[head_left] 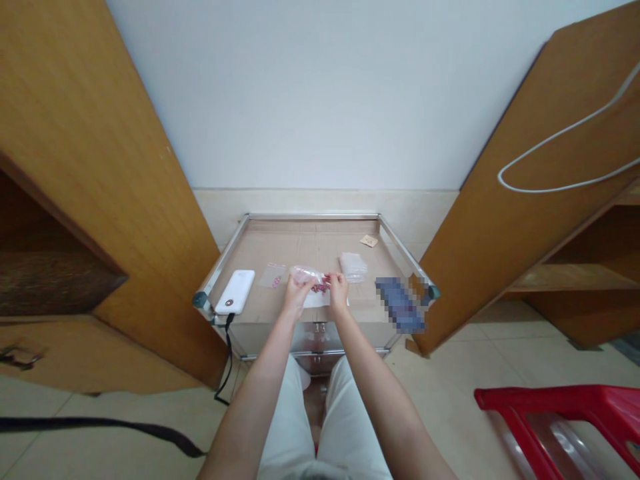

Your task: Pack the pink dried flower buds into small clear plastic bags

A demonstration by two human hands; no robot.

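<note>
My left hand (297, 293) is closed on the edge of a clear plastic bag (306, 274), held just above the table. Close by on the right, my right hand (337, 288) has its fingers pinched together at the bag's other end. Small red and dark beads (319, 289) lie below the bag, between my hands, on a white sheet (315, 302). Left of my hands rests a flat clear bag (273, 275) with a few pink-red pieces in it. Beyond my right hand sits a stack of clear plastic bags (353, 266).
A white power bank (236, 291) with a black strap lies at the left of the metal-framed table (295, 233). A small tan card (369, 241) lies at the back right, a blurred-out blue item (400, 305) nearer. Wooden cabinets flank both sides; a red stool (565, 407) stands right.
</note>
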